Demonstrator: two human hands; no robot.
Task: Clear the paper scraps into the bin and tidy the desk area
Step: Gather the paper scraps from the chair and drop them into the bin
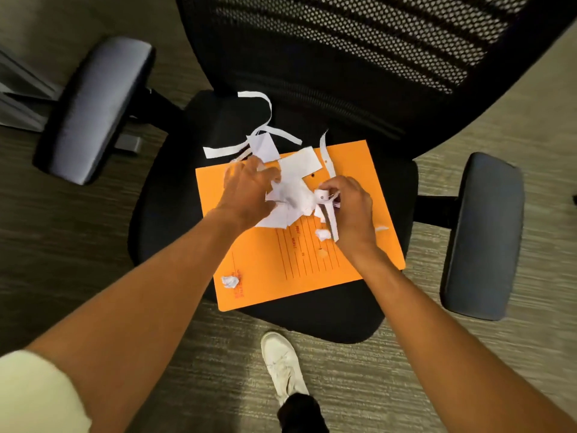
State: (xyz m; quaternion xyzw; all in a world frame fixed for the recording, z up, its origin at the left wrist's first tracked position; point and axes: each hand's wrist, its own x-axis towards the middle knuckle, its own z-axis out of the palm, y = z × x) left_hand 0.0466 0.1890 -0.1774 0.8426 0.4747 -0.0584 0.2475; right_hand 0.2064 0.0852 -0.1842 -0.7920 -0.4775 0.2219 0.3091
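Observation:
An orange folder lies on the black seat of an office chair. A heap of white paper scraps sits on the folder's far half, between my two hands. My left hand is curled over the heap's left side, gripping scraps. My right hand pinches a few thin strips at the heap's right side. Long white strips trail off the folder onto the seat behind. Two small crumpled balls lie loose on the folder, one near my right wrist, one at the near left corner.
The chair's mesh backrest rises behind the folder, with padded armrests at left and right. Grey carpet surrounds the chair. My white shoe stands just in front of the seat. No bin is in view.

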